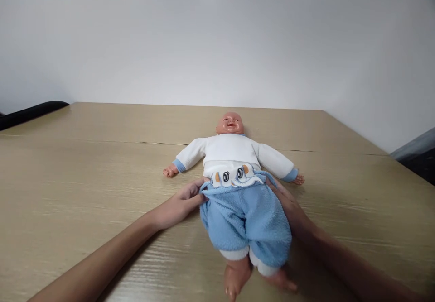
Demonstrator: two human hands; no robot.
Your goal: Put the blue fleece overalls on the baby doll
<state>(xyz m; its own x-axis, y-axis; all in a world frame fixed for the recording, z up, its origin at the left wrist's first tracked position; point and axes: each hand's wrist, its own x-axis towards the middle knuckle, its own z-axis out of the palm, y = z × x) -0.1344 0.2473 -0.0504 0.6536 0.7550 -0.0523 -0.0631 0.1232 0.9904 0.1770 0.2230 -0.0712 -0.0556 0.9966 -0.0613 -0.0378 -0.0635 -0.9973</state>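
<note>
A baby doll (234, 157) lies on its back on the wooden table (84, 170), head away from me and bare feet toward me. It wears a white long-sleeved top and light blue trousers (246, 222). My left hand (178, 207) pinches the trousers' waistband at the doll's left-hand side in the picture. My right hand (288, 204) grips the waistband on the other side, its fingers partly hidden behind the cloth.
A white partition wall (217, 48) stands along the table's far edge. A dark chair back (30, 112) shows at the far left. Another dark edge (418, 152) sits beyond the table's right side.
</note>
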